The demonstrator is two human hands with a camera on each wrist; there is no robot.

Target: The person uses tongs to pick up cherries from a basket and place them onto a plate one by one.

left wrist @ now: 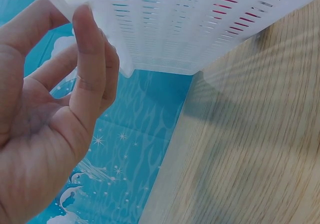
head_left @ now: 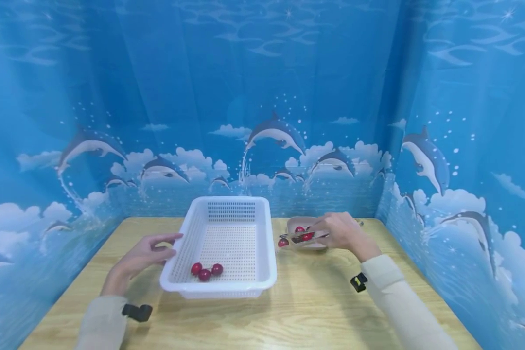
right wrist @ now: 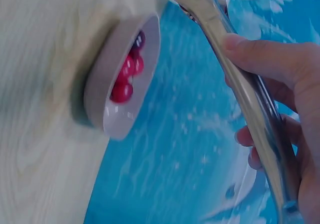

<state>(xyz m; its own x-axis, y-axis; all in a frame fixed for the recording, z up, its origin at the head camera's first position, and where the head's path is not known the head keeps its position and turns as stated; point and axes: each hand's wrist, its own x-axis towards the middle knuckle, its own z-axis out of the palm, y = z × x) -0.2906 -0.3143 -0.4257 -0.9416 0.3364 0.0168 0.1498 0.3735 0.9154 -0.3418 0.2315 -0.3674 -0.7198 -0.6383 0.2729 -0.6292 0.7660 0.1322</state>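
Note:
A white plastic basket (head_left: 262, 243) stands on the table, with 3 red cherries (head_left: 204, 275) near its front left corner. My left hand (head_left: 146, 255) pinches the basket's left rim; in the left wrist view, fingertips (left wrist: 87, 31) meet the rim. In my right hand (head_left: 339, 231) are metal tongs (right wrist: 245, 89), gripped around the handle. A cherry (head_left: 283, 242) is at the tongs' tips, between basket and bowl. Beneath the tongs and right hand sits a small pale bowl (right wrist: 97, 84) holding several cherries (right wrist: 122, 91). My right hand partly hides this bowl in the head view.
The wooden table (head_left: 227, 323) ends at a blue curtain (head_left: 210, 97) printed with dolphins, which rises behind and along both sides. The basket's tall right wall stands left of the bowl.

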